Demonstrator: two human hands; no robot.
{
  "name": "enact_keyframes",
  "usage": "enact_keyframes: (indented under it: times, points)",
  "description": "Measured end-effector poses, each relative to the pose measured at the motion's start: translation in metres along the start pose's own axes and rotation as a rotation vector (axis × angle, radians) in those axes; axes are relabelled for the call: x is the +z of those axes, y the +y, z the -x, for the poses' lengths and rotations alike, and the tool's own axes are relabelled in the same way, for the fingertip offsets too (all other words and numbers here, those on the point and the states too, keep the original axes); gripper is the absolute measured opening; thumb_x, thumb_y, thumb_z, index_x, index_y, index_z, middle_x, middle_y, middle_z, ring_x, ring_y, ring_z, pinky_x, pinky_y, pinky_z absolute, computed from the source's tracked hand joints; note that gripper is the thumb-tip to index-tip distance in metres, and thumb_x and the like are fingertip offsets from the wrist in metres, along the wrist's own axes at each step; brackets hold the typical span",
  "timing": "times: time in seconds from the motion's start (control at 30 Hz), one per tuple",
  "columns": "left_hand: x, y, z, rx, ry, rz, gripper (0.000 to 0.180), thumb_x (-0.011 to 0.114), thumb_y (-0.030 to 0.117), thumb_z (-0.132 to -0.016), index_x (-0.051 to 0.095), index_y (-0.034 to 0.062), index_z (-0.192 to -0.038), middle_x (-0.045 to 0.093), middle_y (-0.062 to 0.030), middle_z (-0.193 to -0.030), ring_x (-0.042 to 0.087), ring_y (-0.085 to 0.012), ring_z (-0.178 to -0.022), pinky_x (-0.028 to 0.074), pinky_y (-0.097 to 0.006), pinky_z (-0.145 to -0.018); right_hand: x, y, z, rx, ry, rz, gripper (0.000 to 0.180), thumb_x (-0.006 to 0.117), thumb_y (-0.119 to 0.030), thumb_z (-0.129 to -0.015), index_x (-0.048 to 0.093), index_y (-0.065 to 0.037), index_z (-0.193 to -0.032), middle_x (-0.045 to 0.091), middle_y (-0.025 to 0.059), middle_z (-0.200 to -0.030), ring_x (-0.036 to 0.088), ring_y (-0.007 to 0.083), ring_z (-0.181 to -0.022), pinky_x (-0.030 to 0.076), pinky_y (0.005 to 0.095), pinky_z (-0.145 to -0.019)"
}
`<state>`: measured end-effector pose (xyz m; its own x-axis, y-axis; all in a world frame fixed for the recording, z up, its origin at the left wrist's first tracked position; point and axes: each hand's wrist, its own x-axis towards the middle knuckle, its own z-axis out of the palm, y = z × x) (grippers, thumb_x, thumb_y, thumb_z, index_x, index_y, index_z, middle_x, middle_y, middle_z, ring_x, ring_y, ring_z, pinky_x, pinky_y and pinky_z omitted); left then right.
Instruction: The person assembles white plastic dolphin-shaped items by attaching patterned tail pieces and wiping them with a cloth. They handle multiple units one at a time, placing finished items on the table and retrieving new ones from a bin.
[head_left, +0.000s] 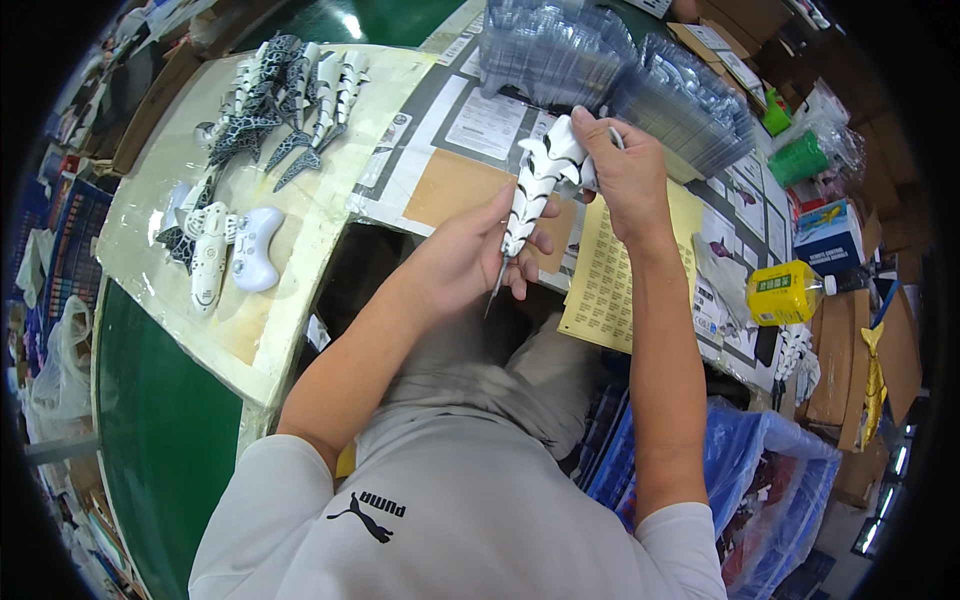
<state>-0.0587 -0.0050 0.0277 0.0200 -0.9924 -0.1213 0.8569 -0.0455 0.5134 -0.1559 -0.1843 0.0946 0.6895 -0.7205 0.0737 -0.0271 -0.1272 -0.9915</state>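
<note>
Between my two hands is a white jointed toy fish [541, 182] with black edges on its segments, its thin dark tail pointing down toward my lap. My right hand [627, 178] grips the thicker upper end, thumb on top. Around the narrow tail end curl the fingers of my left hand [462, 255]; its underside is hidden. A yellow sheet of printed labels [600, 285] lies on the table below my right hand. On the left board rest a white game-style remote control [257, 250] and a white toy body with small dark holes [208, 257].
Several black-and-white jointed toy fish [290, 100] are piled at the far left. Clear plastic trays [560, 55] stand stacked at the back. To the right are a bottle of yellow liquid [785, 293] and a golden toy fish [873, 385]. A blue plastic-lined crate [790, 470] sits low right.
</note>
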Motion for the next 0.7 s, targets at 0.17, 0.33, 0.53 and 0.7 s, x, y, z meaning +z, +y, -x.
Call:
enact_keyframes:
  times: [0.17, 0.33, 0.53, 0.7]
  points:
    - [-0.01, 0.004, -0.003, 0.029, -0.097, 0.0, 0.063, 0.031, 0.048, -0.115, 0.046, -0.0041, -0.146, 0.066, -0.0164, -0.106, 0.075, -0.0266, -0.079, 0.066, -0.037, -0.062, 0.003, 0.003, 0.0, 0.002, -0.155, -0.019, 0.037, 0.071, -0.04, -0.102, 0.074, -0.006, -0.088, 0.062, -0.0033, -0.069, 0.053, 0.0052, -0.056, 0.041, 0.0257, -0.046]
    - [-0.01, 0.012, -0.005, 0.113, -0.068, 0.056, 0.058, 0.036, 0.045, -0.114, 0.049, -0.0036, -0.145, 0.069, -0.0172, -0.108, 0.074, -0.0284, -0.086, 0.064, -0.04, -0.068, -0.009, 0.008, 0.006, -0.008, 0.087, 0.021, 0.037, 0.066, -0.038, -0.105, 0.075, -0.004, -0.093, 0.062, -0.0026, -0.071, 0.054, 0.005, -0.059, 0.042, 0.0259, -0.048]
    - [-0.019, 0.039, 0.0, 0.224, 0.099, 0.08, 0.055, 0.044, 0.041, -0.113, 0.054, -0.0061, -0.14, 0.071, -0.0184, -0.111, 0.073, -0.0299, -0.09, 0.063, -0.043, -0.08, -0.065, 0.032, 0.04, 0.049, 0.091, 0.044, 0.042, 0.06, -0.038, -0.107, 0.076, -0.002, -0.095, 0.06, -0.0011, -0.069, 0.052, 0.0066, -0.059, 0.039, 0.0236, -0.056]
    - [-0.033, 0.05, 0.006, 0.385, 0.414, -0.091, 0.054, 0.051, 0.051, -0.109, 0.064, 0.0021, -0.129, 0.072, -0.0026, -0.088, 0.065, -0.012, -0.063, 0.052, -0.027, -0.058, -0.098, 0.055, 0.075, -0.07, 0.176, 0.469, 0.045, 0.056, -0.039, -0.108, 0.076, -0.001, -0.094, 0.059, 0.0028, -0.065, 0.056, 0.0115, -0.062, 0.044, 0.0282, -0.062]
